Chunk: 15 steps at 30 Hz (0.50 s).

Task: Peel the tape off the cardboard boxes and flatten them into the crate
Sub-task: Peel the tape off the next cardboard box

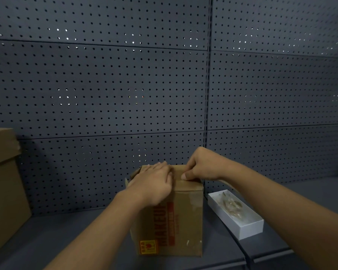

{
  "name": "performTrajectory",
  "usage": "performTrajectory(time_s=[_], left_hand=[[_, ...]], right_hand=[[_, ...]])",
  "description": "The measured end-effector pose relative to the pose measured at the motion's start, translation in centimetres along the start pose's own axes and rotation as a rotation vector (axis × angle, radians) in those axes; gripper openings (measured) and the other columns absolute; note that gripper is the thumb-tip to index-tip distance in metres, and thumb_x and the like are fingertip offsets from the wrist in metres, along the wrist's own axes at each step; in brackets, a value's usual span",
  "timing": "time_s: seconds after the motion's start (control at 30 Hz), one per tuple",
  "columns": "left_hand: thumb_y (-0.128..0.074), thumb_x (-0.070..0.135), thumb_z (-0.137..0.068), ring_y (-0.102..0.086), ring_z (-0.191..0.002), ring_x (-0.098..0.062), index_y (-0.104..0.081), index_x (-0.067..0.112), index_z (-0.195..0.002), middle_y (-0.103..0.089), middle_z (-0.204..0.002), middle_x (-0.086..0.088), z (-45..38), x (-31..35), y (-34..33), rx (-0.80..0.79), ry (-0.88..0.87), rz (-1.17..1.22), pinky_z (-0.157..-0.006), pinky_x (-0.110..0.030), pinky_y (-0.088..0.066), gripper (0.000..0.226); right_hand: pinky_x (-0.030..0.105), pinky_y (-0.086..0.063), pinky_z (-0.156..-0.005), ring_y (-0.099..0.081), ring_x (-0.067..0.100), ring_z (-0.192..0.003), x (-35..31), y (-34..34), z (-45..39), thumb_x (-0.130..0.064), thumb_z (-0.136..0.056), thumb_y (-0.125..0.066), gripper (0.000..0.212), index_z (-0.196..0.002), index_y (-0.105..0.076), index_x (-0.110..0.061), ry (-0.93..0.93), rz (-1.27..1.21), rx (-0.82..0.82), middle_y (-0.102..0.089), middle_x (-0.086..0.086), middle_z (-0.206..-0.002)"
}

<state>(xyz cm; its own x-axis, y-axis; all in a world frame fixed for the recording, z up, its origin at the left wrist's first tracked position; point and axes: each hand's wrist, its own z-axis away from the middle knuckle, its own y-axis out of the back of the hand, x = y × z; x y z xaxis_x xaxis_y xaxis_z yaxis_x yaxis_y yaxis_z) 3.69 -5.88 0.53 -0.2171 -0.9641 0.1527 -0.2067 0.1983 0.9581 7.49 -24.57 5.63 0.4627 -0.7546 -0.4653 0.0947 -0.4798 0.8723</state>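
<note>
A brown cardboard box (185,217) with red print and a yellow label stands upright on the dark shelf in front of me. My left hand (154,184) lies flat on the box top with straight fingers, pressing down. My right hand (201,166) is at the top's far right, fingers curled, thumb and fingers pinching at the tape (179,175) along the top seam. The tape is pale and hard to make out under the fingers. No crate is in view.
A larger brown cardboard box (2,184) stands at the left edge. A shallow white tray (248,228) holding crumpled clear tape lies right of the small box. A dark pegboard wall (105,84) closes off the back of the grey shelf (66,230).
</note>
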Motion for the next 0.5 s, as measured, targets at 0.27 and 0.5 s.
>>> performTrajectory(time_s=[0.27, 0.5], left_hand=[[-0.022, 0.041, -0.111, -0.032, -0.149, -0.022, -0.04, 0.025, -0.153, -0.037, -0.163, -0.003, -0.43, 0.07, -0.07, -0.009, -0.003, -0.002, -0.125, -0.041, -0.021, 0.049], [-0.021, 0.039, -0.112, -0.016, -0.158, -0.017, -0.034, 0.025, -0.158, -0.021, -0.171, -0.001, -0.3, 0.12, 0.09, -0.024, -0.016, -0.008, -0.127, -0.037, -0.008, 0.05]], right_hand=[[0.025, -0.053, -0.062, -0.061, 0.009, -0.061, -0.59, 0.15, -0.39, -0.021, -0.086, -0.082, 0.014, -0.086, -0.083, -0.007, -0.079, 0.004, -0.047, -0.072, 0.003, -0.072], [0.03, -0.041, -0.063, -0.048, 0.017, -0.066, -0.69, -0.38, -0.49, -0.014, -0.083, -0.078, 0.03, -0.099, -0.073, 0.012, -0.112, -0.017, -0.041, -0.055, 0.009, -0.069]])
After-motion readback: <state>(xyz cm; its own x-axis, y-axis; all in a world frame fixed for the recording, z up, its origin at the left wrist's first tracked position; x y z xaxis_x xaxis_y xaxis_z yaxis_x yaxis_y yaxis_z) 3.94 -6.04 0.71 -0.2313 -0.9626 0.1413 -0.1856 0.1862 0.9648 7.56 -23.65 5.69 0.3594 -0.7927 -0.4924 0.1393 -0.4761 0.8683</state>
